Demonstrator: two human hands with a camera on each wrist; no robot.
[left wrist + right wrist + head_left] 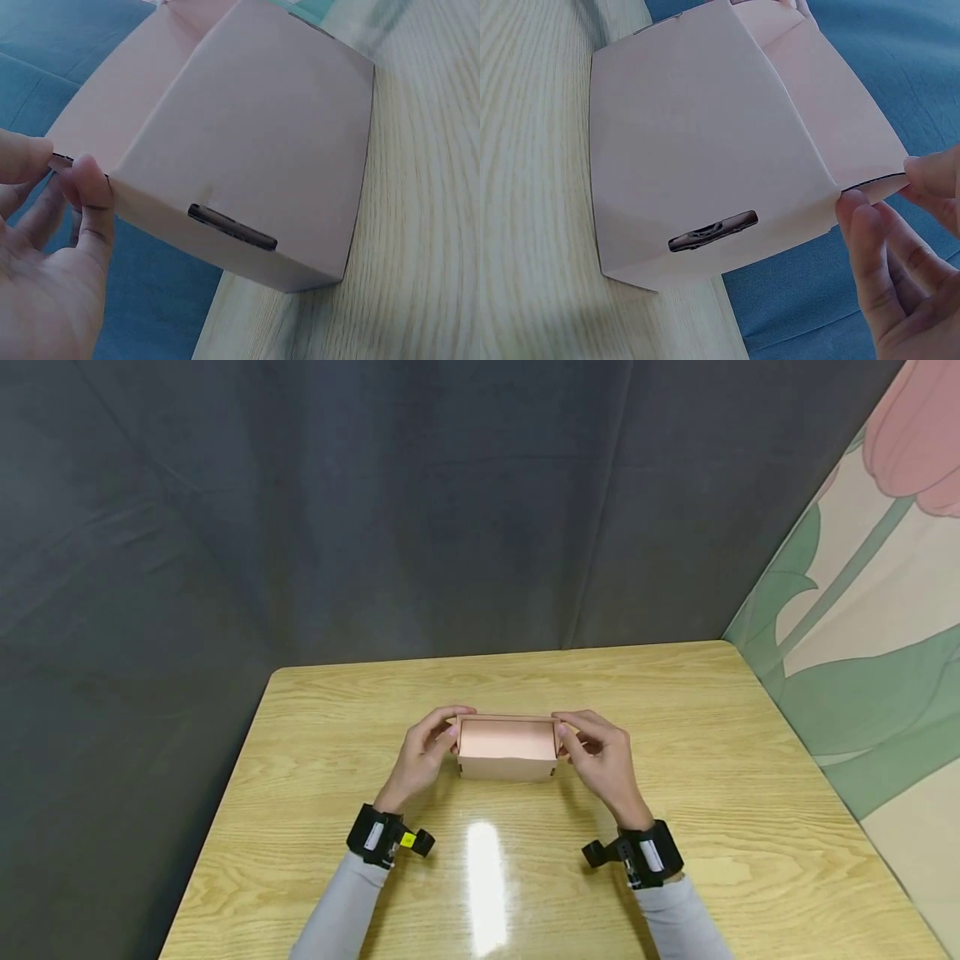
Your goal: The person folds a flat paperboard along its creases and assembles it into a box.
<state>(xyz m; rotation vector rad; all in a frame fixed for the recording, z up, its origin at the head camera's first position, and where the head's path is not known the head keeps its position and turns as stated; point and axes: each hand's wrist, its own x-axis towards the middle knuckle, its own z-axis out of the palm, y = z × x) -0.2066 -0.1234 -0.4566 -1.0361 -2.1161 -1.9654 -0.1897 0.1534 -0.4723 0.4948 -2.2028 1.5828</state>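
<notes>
A small pinkish-tan cardboard box (507,769) stands open-topped on the wooden table, its long front wall toward me. Dark slots are cut near the lower corners of that wall, one showing large in the left wrist view. My left hand (423,753) pinches the top edge of the box's left end between thumb and fingers. On the opposite end, my right hand (606,762) pinches the matching edge in the same manner. The right wrist view shows a ragged slot in the box (690,135) below the pinching fingertips (866,229). The inside looks bare from the head view.
The light wooden table (315,827) extends around the box, with a bright light reflection in front. A dark curtain (420,510) hangs behind and left of it. At the right is a flower-patterned panel (885,693). Both wrists wear black camera bands (651,853).
</notes>
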